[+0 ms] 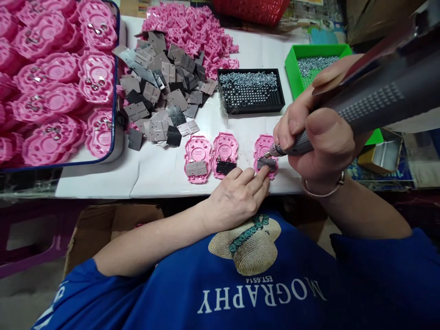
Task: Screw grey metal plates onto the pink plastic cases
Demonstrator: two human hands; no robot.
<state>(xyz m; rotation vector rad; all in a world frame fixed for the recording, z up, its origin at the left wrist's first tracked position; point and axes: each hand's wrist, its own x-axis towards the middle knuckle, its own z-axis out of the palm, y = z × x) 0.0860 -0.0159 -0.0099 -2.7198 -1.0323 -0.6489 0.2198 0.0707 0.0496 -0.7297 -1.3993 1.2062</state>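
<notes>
My right hand (321, 121) is wrapped round a grey electric screwdriver (374, 98). Its tip meets a dark metal plate (269, 163) lying across the rightmost pink plastic case (264, 143). My left hand (240, 195) rests at the table's front edge, palm down with fingers stretched out, fingertips on that case and plate. To its left lie two more pink cases: the middle one (225, 145) bears a black plate (226, 167), the left one (198, 149) a silver-grey plate (196, 168).
Behind are a black tray of screws (252, 110), a green tray (292, 68), a heap of metal plates (168, 91) and a pile of small pink parts (192, 32). A blue-rimmed tray (115, 114) of pink cases stands left, a red basket (254, 11) at the back.
</notes>
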